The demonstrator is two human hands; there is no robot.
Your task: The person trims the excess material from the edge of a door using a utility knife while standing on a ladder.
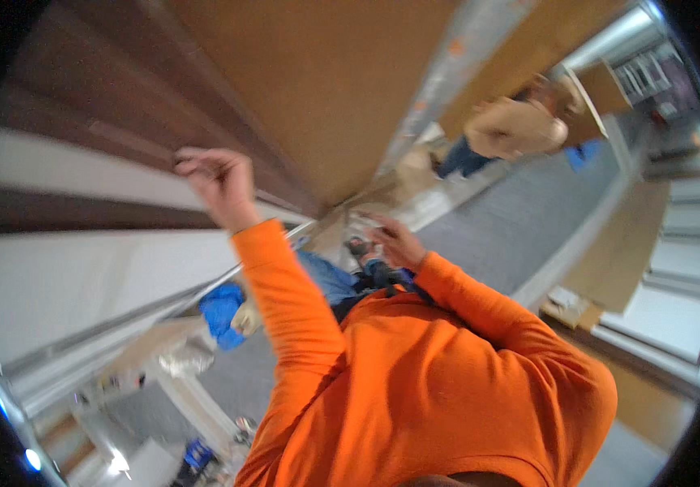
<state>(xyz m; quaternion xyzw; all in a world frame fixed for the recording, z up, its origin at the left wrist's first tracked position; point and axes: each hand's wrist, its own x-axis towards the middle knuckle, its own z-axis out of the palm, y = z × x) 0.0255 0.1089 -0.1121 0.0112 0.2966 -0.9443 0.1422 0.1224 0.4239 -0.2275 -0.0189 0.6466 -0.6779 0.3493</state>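
My left hand (222, 183) is raised at the left, in front of a stack of dark brown and pale boards. Its fingers are curled together near a dark brown board (115, 142). Anything small between them is too blurred to name. Lower and nearer my waist, my right hand (399, 242) has its fingers loosely stretched apart, with nothing visibly gripped. Just beside and below it is a dark, tool-like object (358, 247), too blurred to identify. Orange sleeves cover both forearms.
A large brown panel (309, 89) stands ahead, with a strip of clear wrapping (455, 73) along its right side. Beyond it, a person in a tan top (516, 128) bends near a panel. Blue plastic (222, 315) lies at left; boards (618, 243) are stacked at right.
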